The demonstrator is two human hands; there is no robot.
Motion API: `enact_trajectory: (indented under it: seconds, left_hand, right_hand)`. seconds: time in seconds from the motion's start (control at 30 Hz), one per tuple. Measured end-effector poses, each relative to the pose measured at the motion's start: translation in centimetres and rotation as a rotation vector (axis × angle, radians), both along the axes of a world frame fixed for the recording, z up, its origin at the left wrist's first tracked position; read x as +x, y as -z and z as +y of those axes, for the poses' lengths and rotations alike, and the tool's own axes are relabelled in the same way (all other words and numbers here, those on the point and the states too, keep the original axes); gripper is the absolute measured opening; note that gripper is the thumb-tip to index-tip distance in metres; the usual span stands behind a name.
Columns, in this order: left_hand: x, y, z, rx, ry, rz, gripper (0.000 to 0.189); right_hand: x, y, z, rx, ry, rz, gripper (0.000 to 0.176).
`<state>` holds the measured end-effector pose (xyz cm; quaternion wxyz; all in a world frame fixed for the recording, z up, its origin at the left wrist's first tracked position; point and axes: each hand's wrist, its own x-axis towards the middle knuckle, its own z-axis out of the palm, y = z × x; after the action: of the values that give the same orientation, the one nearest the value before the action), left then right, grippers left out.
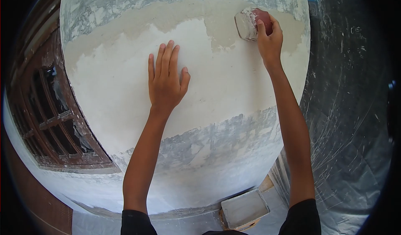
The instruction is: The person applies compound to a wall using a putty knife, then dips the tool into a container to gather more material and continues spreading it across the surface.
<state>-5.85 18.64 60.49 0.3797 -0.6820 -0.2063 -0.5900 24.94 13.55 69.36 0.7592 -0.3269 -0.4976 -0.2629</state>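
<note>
Flat against the white patch of the wall [209, 84], my left hand [166, 82] has its fingers stretched out and holds nothing. Higher up and to the right, my right hand [271, 40] is wrapped round a reddish-brown block [262, 21]. The block's left side is coated with pale plaster and lies at a beige, damp-looking band of the wall. The fingers behind the block are partly hidden. Rough grey and white patches show above and below the smoother area.
A brown wooden window frame [79, 151] with paint specks stands at the left. Dark plastic sheeting [346, 122], splattered white, hangs at the right. On the covered floor below sits a tray [245, 208] with greyish-white material on it.
</note>
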Motion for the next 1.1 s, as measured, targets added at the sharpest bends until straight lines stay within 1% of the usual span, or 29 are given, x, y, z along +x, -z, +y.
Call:
enact_trajectory:
  seconds: [0.03,0.1,0.13,0.2,0.3,0.33,0.4,0.43,0.5,0.53,0.6,0.63,0.7,0.73,0.8,0.83,0.9,0.93,1.0,1.03,1.1]
  left_hand:
    - [0.0,0.0,0.0,-0.001,-0.001,0.0,0.058]
    - [0.1,0.0,0.1,0.011,-0.009,-0.003,0.058]
    - [0.1,0.0,0.0,0.012,-0.008,-0.003,0.058]
    - [0.1,0.0,0.0,0.012,-0.013,-0.006,0.058]
    - [0.0,0.0,0.0,0.004,-0.008,-0.004,0.058]
    - [0.0,0.0,0.0,0.006,-0.006,-0.004,0.058]
    - [0.0,0.0,-0.1,0.015,-0.014,-0.004,0.058]
    - [0.0,0.0,-0.1,0.015,-0.015,-0.006,0.058]
    - [0.2,0.1,-0.2,0.009,-0.018,-0.007,0.058]
    - [0.2,0.1,-0.2,0.009,-0.017,-0.008,0.058]
    - [0.1,0.1,-0.1,0.01,-0.018,-0.008,0.058]
    - [0.1,0.0,0.0,0.008,-0.016,-0.004,0.058]
    - [0.0,0.1,0.1,0.01,-0.012,-0.003,0.058]
    - [0.1,0.0,0.0,0.01,-0.009,-0.001,0.058]
    - [0.1,0.1,-0.1,0.003,-0.017,-0.007,0.058]
    - [0.0,0.1,-0.1,0.002,-0.019,-0.009,0.058]
    - [0.1,0.1,-0.1,0.009,-0.015,-0.005,0.058]
    - [0.1,0.1,-0.1,0.008,-0.013,-0.005,0.058]
    - [0.2,0.1,0.0,0.004,-0.016,-0.014,0.058]
    - [0.2,0.2,0.0,0.003,-0.014,-0.012,0.058]
    - [0.1,0.1,0.0,0.009,-0.008,-0.014,0.058]
  right_hand:
    - [0.1,-0.3,-0.7,0.008,-0.02,0.108,0.047]
    - [-0.1,-0.3,-1.7,0.073,-0.189,0.191,0.045]
    - [-0.8,0.1,-1.9,0.074,-0.188,0.191,0.045]
    - [-3.0,0.9,-2.0,0.04,-0.203,0.0,0.044]
    - [-4.8,2.0,-2.7,-0.186,0.059,-0.098,0.046]
    - [-4.0,1.8,-2.4,-0.185,0.061,-0.098,0.046]
    - [-0.5,1.0,-1.2,-0.034,-0.086,0.06,0.046]
    - [0.1,0.6,-1.6,0.004,-0.05,0.148,0.044]
    - [1.0,0.7,-2.1,0.069,-0.101,0.291,0.043]
    - [0.5,1.0,-2.5,0.069,-0.1,0.29,0.043]
    - [-1.5,1.6,-2.7,0.038,-0.233,0.098,0.042]
    - [-2.3,2.1,-2.1,0.017,-0.16,0.002,0.042]
    - [-2.7,2.8,-2.3,-0.113,0.046,-0.028,0.042]
    - [-2.1,2.6,-2.3,-0.113,0.048,-0.027,0.042]
    - [0.2,1.9,-2.3,0.018,-0.129,0.172,0.041]
    - [0.5,1.6,-2.6,0.048,-0.169,0.265,0.04]
    - [0.7,1.8,-2.7,0.083,-0.266,0.319,0.04]
    - [0.1,2.2,-2.9,0.082,-0.264,0.318,0.04]
    - [-1.8,2.9,-2.9,-0.004,-0.253,0.03,0.041]
    - [-2.0,3.3,-2.7,-0.063,-0.092,-0.026,0.041]
    - [-0.8,3.1,-2.1,-0.072,-0.012,0.019,0.042]
